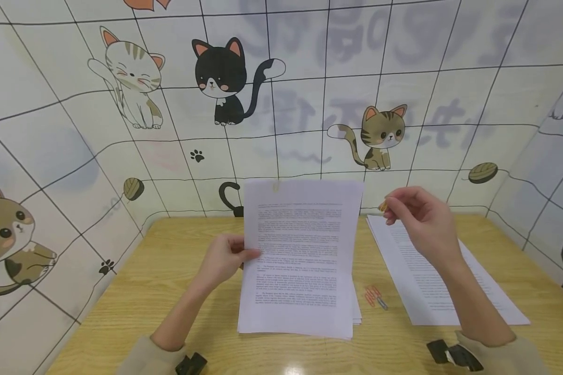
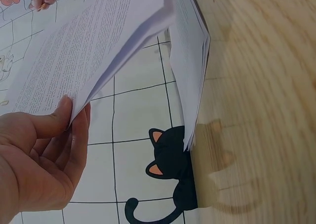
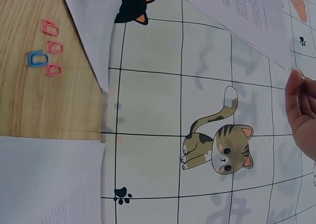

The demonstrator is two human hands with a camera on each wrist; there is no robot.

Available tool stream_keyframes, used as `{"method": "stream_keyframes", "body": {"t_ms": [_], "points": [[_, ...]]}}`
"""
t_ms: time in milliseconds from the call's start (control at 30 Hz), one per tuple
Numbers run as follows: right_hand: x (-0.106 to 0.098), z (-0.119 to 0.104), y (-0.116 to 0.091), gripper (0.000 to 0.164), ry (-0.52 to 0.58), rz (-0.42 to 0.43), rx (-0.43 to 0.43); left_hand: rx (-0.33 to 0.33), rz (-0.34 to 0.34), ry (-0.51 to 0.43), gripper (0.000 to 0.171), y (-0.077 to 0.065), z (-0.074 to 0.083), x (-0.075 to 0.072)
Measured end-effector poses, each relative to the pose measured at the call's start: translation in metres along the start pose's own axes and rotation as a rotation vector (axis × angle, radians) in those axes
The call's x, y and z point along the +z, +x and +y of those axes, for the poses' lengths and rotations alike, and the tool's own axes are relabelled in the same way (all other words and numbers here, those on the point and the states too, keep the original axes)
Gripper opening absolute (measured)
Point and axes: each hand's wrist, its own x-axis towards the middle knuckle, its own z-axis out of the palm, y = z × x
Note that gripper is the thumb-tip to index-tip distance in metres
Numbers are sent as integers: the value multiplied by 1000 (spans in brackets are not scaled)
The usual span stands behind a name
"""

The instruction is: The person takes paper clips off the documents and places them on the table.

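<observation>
My left hand (image 1: 226,256) grips a thin sheaf of printed paper (image 1: 300,260) by its left edge, thumb on the front and fingers behind. The sheaf is raised off the table, and a yellow paper clip (image 1: 276,186) sits on its top edge toward the left. To the right of the sheaf, level with its top, my right hand (image 1: 419,216) pinches a small yellow paper clip (image 1: 383,205) between thumb and fingertips, apart from the paper. In the left wrist view, more printed sheets (image 2: 190,61) show behind the held sheaf.
Pink paper clips (image 1: 371,296) and a blue paper clip (image 1: 382,303) lie on the wooden table (image 1: 178,302) right of the sheaf. Farther right lies another stack of printed paper (image 1: 403,281), partly under my right forearm. A cat-patterned wall covering (image 1: 300,151) stands behind the table.
</observation>
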Motion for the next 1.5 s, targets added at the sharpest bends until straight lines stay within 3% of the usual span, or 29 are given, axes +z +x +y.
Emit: {"method": "stream_keyframes", "body": {"t_ms": [367,733,900,1267,1500], "points": [[0,12,-11,9,-148,-159,67,-6,-12,-38,16,0,-2,-5],[-3,27,-19,12,-254,-254,141,-11,-13,-59,17,0,-3,-6],[-7,33,-23,12,-278,-303,169,-12,-13,-76,19,0,-4,-8],[-13,50,-34,5,-336,-493,226,-27,-3,-89,18,0,-8,-9],[-11,58,-41,4,-316,-595,239,-24,-4,-95,20,1,-8,-10]]}}
